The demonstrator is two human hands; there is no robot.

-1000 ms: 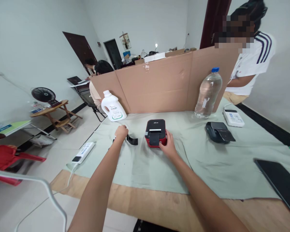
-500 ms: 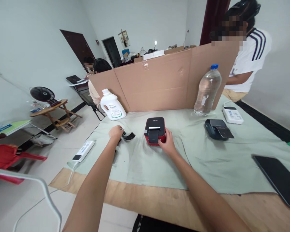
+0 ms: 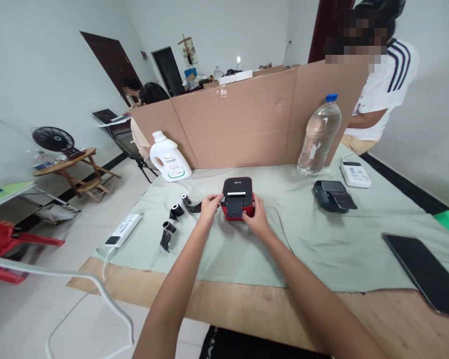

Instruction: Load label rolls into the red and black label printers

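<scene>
A small red and black label printer (image 3: 237,188) stands on the green cloth, a black strip (image 3: 235,206) hanging from its front slot. My right hand (image 3: 257,217) grips its right side, thumb at the lower front corner. At its left edge, my left hand (image 3: 211,205) has its fingers drawn together against the casing. Left of that hand lie three small rolls with black strips: a far roll (image 3: 186,200), a middle roll (image 3: 176,211) and a near roll (image 3: 168,227). The far roll's strip reaches close to my left hand.
Behind stands a cardboard screen (image 3: 235,127), with a white jug (image 3: 169,158) and a water bottle (image 3: 319,137) before it. A black device (image 3: 333,196), a phone (image 3: 422,269) and white power strips (image 3: 123,230) lie around. A person (image 3: 383,85) is beyond the screen.
My left hand has left the small rolls and moved right to the printer's left edge, uncovering the rolls. My right hand stays on the printer. The view has shifted slightly.
</scene>
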